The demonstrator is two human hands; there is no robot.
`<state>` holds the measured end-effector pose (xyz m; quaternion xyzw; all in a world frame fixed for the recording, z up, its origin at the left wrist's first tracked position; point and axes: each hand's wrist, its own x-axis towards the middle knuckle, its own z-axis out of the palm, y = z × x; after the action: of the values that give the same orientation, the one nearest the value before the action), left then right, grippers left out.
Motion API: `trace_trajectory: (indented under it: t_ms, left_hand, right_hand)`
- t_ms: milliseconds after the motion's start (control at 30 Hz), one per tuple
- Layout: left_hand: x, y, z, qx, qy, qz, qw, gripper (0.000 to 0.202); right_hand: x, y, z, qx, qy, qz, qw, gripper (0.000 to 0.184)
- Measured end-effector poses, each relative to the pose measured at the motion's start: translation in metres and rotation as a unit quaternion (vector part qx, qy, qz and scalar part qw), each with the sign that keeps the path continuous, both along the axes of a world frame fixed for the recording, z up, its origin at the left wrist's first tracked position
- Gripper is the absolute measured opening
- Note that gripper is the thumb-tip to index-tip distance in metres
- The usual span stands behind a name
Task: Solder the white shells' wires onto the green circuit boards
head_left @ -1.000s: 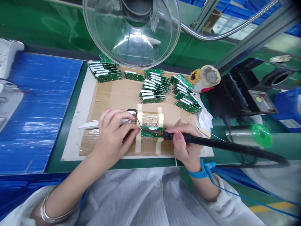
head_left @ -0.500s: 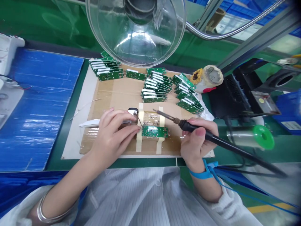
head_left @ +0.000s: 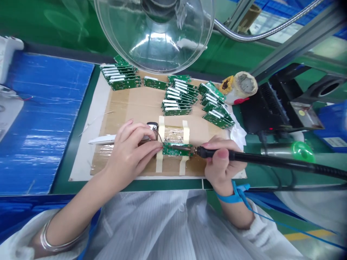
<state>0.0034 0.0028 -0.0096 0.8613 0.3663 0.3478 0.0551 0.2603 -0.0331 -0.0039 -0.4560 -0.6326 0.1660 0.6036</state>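
My right hand [head_left: 222,159] is wrapped round the black handle of a soldering iron [head_left: 217,153]. The iron's metal tip lies low over a green circuit board [head_left: 173,152] and points at its left end; exact contact is too small to tell. At that left end my left hand [head_left: 130,150] is closed, thumb and fingertips pinching a thin wire [head_left: 160,137]. The wire curves down from a white device with a black end [head_left: 152,125], partly hidden under my left hand. Two strips of pale tape [head_left: 159,164] run beneath the board on the cardboard.
Behind the work area, several green circuit boards [head_left: 177,97] lie in overlapping rows on the cardboard [head_left: 130,108]. A clear round hood [head_left: 154,43] hangs above. At right stand a solder spool [head_left: 302,151] and a black soldering station [head_left: 260,108]. A blue sheet [head_left: 51,108] covers the left.
My right hand has brought the soldering iron down and left, from above the board to its left end. The left hand keeps its pinch beside the board. The view has shifted slightly.
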Motion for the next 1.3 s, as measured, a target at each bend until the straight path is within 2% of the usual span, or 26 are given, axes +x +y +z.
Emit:
trace_trajectory:
  t_ms: [200, 467, 667, 833, 900, 1067, 1233, 1300]
  left_hand:
    - [-0.002, 0.003, 0.006, -0.012, 0.017, -0.027, 0.999, 0.009]
    - [0.0, 0.006, 0.012, -0.058, 0.008, -0.035, 0.998, 0.009]
    - [0.002, 0.005, 0.011, -0.059, 0.007, -0.028, 0.998, 0.01]
    - [0.0, 0.005, 0.01, -0.051, 0.003, -0.034, 0.998, 0.008]
    - [-0.003, 0.005, 0.007, -0.04, -0.002, -0.045, 0.998, 0.008]
    - [-0.008, 0.006, 0.0, -0.022, -0.024, -0.06, 0.998, 0.024]
    - [-0.007, 0.008, 0.0, -0.029, -0.036, -0.036, 0.998, 0.013]
    - [-0.007, 0.009, 0.0, -0.023, -0.029, -0.044, 0.998, 0.012]
  right_hand:
    - [0.004, -0.001, -0.006, -0.017, -0.023, 0.041, 0.999, 0.019]
    - [0.004, -0.002, -0.014, -0.016, -0.034, 0.053, 0.998, 0.012]
    - [0.002, -0.002, -0.007, 0.008, -0.052, 0.024, 0.998, 0.017]
    - [-0.002, 0.0, 0.002, 0.024, -0.005, -0.021, 0.999, 0.03]
    - [-0.003, 0.001, 0.003, 0.028, 0.002, -0.023, 0.999, 0.03]
    - [-0.003, 0.001, 0.002, 0.029, -0.002, -0.022, 0.999, 0.029]
    - [-0.002, 0.001, 0.001, 0.025, -0.001, -0.02, 1.0, 0.028]
    - [-0.002, 0.0, 0.001, 0.021, -0.003, -0.013, 1.0, 0.028]
